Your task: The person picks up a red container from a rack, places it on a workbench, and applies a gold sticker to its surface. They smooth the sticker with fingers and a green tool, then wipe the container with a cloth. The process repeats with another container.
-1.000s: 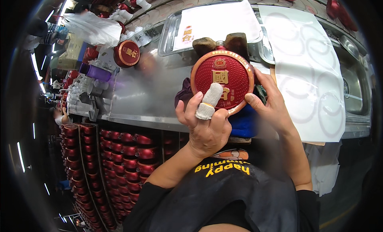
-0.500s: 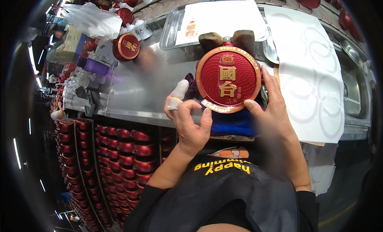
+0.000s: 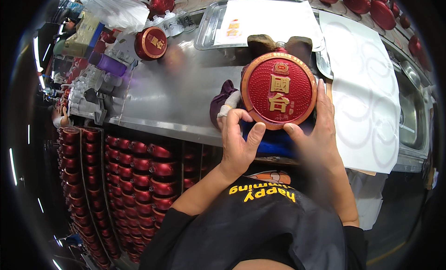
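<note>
A round flat red bottle [image 3: 260, 91] with a copper-coloured rim and raised gold characters faces up, its capped neck pointing away. It leans between two dark brown blocks [image 3: 261, 46] at its far end. My right hand [image 3: 325, 126] wraps the lower right rim, its fingers along the side and thumb on the front edge. At the lower left, my left hand [image 3: 239, 142] closes on the rim with a bent index finger and thumb. One left finger wears a white covering [image 3: 233, 99] and lies by a dark purple cloth [image 3: 218, 103]. Blue cloth [image 3: 274, 148] shows beneath the bottle.
Behind the bottle, a metal tray [image 3: 204, 35] carries a white sheet [image 3: 288, 19]. Large white paper [image 3: 357, 93] covers the right side, beside a sink [image 3: 413, 126]. Another red bottle [image 3: 151, 43] stands left on the metal table [image 3: 162, 98]. Racks of red bottles [image 3: 134, 177] fill the lower left.
My left index finger and thumb have come in against the lower left rim. A pale printed strip that stuck out there no longer shows clearly. The whole view has shifted slightly.
</note>
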{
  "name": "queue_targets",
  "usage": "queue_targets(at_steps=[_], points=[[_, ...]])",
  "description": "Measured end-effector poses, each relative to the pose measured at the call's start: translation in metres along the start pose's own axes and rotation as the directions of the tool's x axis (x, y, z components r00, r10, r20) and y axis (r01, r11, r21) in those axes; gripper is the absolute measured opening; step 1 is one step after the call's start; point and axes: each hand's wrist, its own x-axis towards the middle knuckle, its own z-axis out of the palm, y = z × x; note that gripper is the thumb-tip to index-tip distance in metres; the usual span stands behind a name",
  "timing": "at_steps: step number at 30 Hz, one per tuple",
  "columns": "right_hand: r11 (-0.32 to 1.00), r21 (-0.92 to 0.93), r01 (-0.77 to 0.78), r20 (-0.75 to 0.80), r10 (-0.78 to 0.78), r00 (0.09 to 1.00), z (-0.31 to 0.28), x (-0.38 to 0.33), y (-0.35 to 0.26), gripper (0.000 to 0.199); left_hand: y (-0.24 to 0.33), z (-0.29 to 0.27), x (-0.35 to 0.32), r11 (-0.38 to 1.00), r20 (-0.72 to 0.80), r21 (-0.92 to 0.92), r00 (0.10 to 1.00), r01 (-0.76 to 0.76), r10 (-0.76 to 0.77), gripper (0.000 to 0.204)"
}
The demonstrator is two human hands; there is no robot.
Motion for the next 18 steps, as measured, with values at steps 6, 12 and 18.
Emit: queue_targets(at_steps=[6, 12, 18], points=[[0.999, 0.041, -0.032, 0.015, 0.032, 0.999, 0.0, 0.002, -0.001, 0.116, -0.006, 0.006, 0.004, 0.975, -0.06, -0.206, 0.993, 0.087, -0.101, 0.024], [0.988, 0.097, -0.122, 0.058, 0.116, 0.992, -0.001, 0.002, -0.003, 0.118, -0.006, 0.005, 0.006, 0.95, -0.049, -0.295, 0.992, 0.098, -0.117, 0.02], [0.984, 0.116, -0.136, 0.072, 0.128, 0.989, -0.001, 0.003, -0.003, 0.119, -0.013, 0.001, 0.015, 0.993, -0.12, -0.049, 0.987, -0.111, 0.104, 0.022]])
